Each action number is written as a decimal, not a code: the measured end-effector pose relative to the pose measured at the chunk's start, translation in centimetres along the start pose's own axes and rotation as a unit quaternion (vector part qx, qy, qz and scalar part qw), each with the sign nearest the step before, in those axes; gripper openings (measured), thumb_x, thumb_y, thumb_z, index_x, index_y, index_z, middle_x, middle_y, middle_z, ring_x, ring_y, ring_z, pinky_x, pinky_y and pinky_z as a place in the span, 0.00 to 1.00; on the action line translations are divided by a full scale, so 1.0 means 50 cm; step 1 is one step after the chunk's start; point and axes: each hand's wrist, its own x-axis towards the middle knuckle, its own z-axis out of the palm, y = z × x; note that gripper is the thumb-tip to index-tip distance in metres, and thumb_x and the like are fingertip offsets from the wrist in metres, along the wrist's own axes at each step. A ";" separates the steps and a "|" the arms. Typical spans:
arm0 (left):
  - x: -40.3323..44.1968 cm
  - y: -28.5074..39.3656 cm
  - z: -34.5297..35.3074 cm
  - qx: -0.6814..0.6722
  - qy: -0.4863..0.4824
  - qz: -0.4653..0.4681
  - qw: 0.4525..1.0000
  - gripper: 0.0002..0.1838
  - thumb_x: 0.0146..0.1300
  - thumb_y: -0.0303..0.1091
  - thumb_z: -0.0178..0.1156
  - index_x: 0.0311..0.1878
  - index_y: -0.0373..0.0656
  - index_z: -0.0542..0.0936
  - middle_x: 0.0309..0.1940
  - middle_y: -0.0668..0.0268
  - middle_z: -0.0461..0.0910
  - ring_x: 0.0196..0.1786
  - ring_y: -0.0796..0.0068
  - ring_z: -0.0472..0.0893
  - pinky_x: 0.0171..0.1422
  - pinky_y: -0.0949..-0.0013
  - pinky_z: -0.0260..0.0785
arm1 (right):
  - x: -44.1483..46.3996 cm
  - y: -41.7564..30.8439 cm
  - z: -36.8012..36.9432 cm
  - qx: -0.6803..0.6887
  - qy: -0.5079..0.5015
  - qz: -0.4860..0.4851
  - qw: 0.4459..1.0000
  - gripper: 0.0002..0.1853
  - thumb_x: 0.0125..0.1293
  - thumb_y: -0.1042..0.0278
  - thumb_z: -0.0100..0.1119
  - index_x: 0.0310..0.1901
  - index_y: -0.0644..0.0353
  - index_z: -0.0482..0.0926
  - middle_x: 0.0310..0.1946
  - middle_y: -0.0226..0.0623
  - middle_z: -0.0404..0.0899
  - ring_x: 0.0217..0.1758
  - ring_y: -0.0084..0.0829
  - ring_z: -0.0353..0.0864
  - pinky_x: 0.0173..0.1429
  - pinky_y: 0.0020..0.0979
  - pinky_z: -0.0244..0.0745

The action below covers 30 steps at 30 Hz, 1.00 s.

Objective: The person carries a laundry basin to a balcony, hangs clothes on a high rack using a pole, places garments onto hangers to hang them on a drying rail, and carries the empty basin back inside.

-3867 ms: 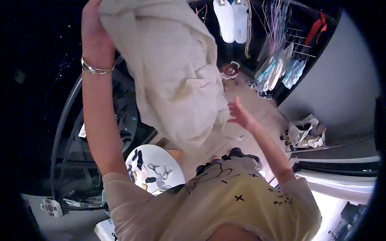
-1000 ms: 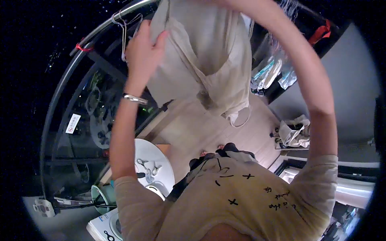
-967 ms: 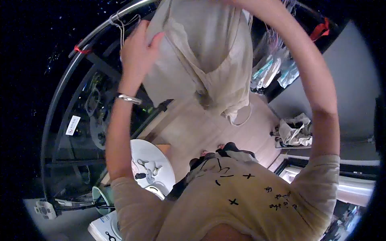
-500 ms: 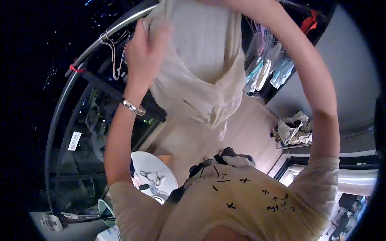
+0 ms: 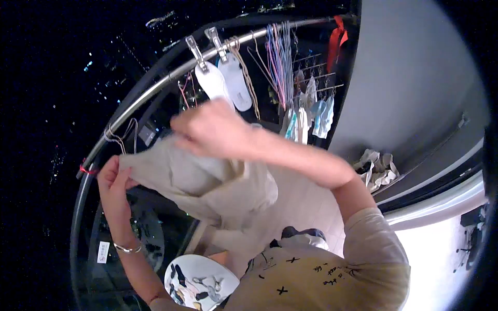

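A cream cloth garment (image 5: 218, 197) with a wide neck opening, like a loose top, hangs between my hands. My left hand (image 5: 119, 173), with a silver bangle on the wrist, pinches one corner of it near the railing. My right hand (image 5: 218, 129) is blurred and curled into a fist at the garment's upper edge; the cloth drops from under it, though its fingertips are hidden. Close above my left hand, a thin wire hanger (image 5: 124, 136) hangs from the curved metal rail (image 5: 155, 89).
Two white insoles (image 5: 211, 83) hang from clips on the rail. Several coloured hangers (image 5: 280, 65) and a rack of small clipped laundry (image 5: 311, 109) hang farther right. A round white table (image 5: 220, 267) holds socks. A cloth bag (image 5: 381, 171) stands by the grey wall (image 5: 415, 78).
The view has swung up and right, showing more of the rail. My left hand has gone from blurred and loose to pinching the garment's corner. My right hand has come lower into view.
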 end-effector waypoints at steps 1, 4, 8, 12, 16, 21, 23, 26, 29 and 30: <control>0.000 0.002 0.000 -0.105 -0.021 -0.021 0.994 0.11 0.57 0.30 0.51 0.42 0.37 0.71 0.36 0.69 0.75 0.35 0.78 0.76 0.37 0.74 0.68 | -0.010 0.000 0.001 0.044 -0.033 -0.015 0.998 0.14 0.48 0.55 0.58 0.22 0.59 0.71 0.19 0.38 0.73 0.24 0.40 0.75 0.26 0.37 0.68; -0.013 0.015 0.023 -0.281 0.031 -0.079 0.956 0.12 0.55 0.30 0.51 0.42 0.36 0.71 0.38 0.66 0.75 0.38 0.77 0.75 0.45 0.73 0.67 | -0.038 0.046 0.006 0.198 -0.029 0.013 0.980 0.17 0.50 0.52 0.60 0.25 0.59 0.75 0.22 0.39 0.75 0.28 0.39 0.76 0.29 0.34 0.70; -0.034 0.029 0.036 -0.232 0.190 -0.049 0.953 0.15 0.51 0.26 0.54 0.44 0.37 0.71 0.36 0.67 0.75 0.39 0.78 0.75 0.46 0.75 0.66 | -0.111 0.245 0.035 0.036 0.151 0.227 0.961 0.13 0.54 0.58 0.57 0.30 0.60 0.79 0.27 0.40 0.78 0.29 0.39 0.78 0.32 0.32 0.71; -0.033 0.041 0.014 -0.153 0.095 -0.003 0.984 0.05 0.48 0.21 0.51 0.28 0.41 0.68 0.23 0.74 0.69 0.26 0.87 0.68 0.33 0.82 0.61 | -0.195 0.484 0.032 -0.170 0.262 0.395 0.864 0.13 0.56 0.59 0.51 0.33 0.60 0.77 0.34 0.47 0.76 0.38 0.45 0.76 0.39 0.40 0.72; -0.029 0.041 0.021 0.043 0.137 0.108 0.984 0.09 0.49 0.21 0.52 0.24 0.43 0.62 0.20 0.77 0.62 0.23 0.89 0.60 0.27 0.83 0.52 | -0.232 0.597 0.069 -0.145 0.185 0.516 0.824 0.18 0.56 0.51 0.50 0.37 0.60 0.75 0.34 0.50 0.76 0.39 0.49 0.75 0.43 0.43 0.70; -0.033 0.043 0.002 0.241 0.221 0.193 0.925 0.12 0.49 0.24 0.56 0.23 0.42 0.61 0.19 0.76 0.59 0.23 0.88 0.57 0.26 0.82 0.50 | -0.234 0.629 0.070 -0.117 0.169 0.540 0.816 0.15 0.56 0.56 0.46 0.34 0.61 0.69 0.29 0.55 0.76 0.34 0.53 0.76 0.39 0.47 0.71; -0.033 0.040 -0.003 0.247 0.232 0.206 0.918 0.12 0.49 0.25 0.57 0.23 0.41 0.61 0.18 0.76 0.58 0.23 0.87 0.57 0.25 0.82 0.50 | -0.233 0.618 0.062 -0.137 0.185 0.518 0.824 0.12 0.56 0.60 0.44 0.33 0.62 0.67 0.26 0.56 0.76 0.31 0.55 0.76 0.36 0.50 0.71; -0.031 0.034 -0.008 0.256 0.238 0.211 0.913 0.11 0.49 0.25 0.56 0.24 0.40 0.62 0.18 0.73 0.58 0.23 0.86 0.57 0.25 0.81 0.50 | -0.224 0.633 0.049 -0.121 0.226 0.458 0.851 0.11 0.56 0.62 0.45 0.33 0.62 0.67 0.24 0.57 0.75 0.30 0.55 0.75 0.36 0.51 0.70; -0.024 0.027 -0.014 0.284 0.225 0.224 0.905 0.08 0.46 0.22 0.52 0.24 0.38 0.62 0.18 0.71 0.57 0.23 0.84 0.57 0.25 0.80 0.50 | -0.213 0.617 0.013 -0.071 0.237 0.474 0.845 0.11 0.57 0.63 0.48 0.35 0.62 0.69 0.27 0.52 0.76 0.34 0.52 0.76 0.39 0.44 0.69; -0.018 0.019 -0.016 0.273 0.214 0.230 0.909 0.07 0.45 0.21 0.51 0.24 0.38 0.62 0.17 0.71 0.57 0.22 0.83 0.57 0.25 0.79 0.50 | -0.214 0.611 0.001 -0.051 0.236 0.485 0.840 0.12 0.57 0.61 0.50 0.36 0.62 0.70 0.30 0.49 0.77 0.36 0.48 0.76 0.39 0.39 0.70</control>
